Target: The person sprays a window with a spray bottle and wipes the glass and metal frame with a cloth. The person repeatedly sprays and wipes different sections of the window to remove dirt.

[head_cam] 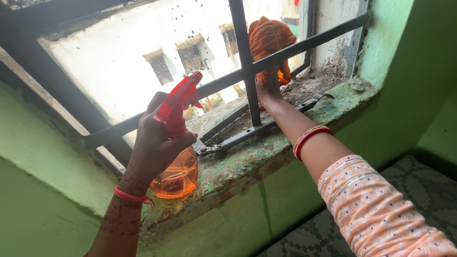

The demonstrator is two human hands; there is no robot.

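Green walls framed the window, and its worn sill (pixel 247 164) was flaked and dirty beneath dark metal bars (pixel 245 52). With my left hand (pixel 154 143) I held an orange spray bottle (pixel 177 157) just in front of the sill's edge, fingers closed around its neck below the red trigger head (pixel 178 102). Its long axis stood nearly upright, tipped a little to the right, with the round, liquid-filled body at the bottom and the nozzle pointing up and right toward the bars and the pane. My left wrist, with a red thread around it, rose from the lower left with the back of the hand toward me. My right arm, in a patterned peach sleeve and red bangles (pixel 309 138), stretched from the lower right across the sill and between the bars. My right hand (pixel 268 88) gripped an orange cloth (pixel 269 38), bunched against the upright bar where it crossed the slanted one, well apart from the bottle.
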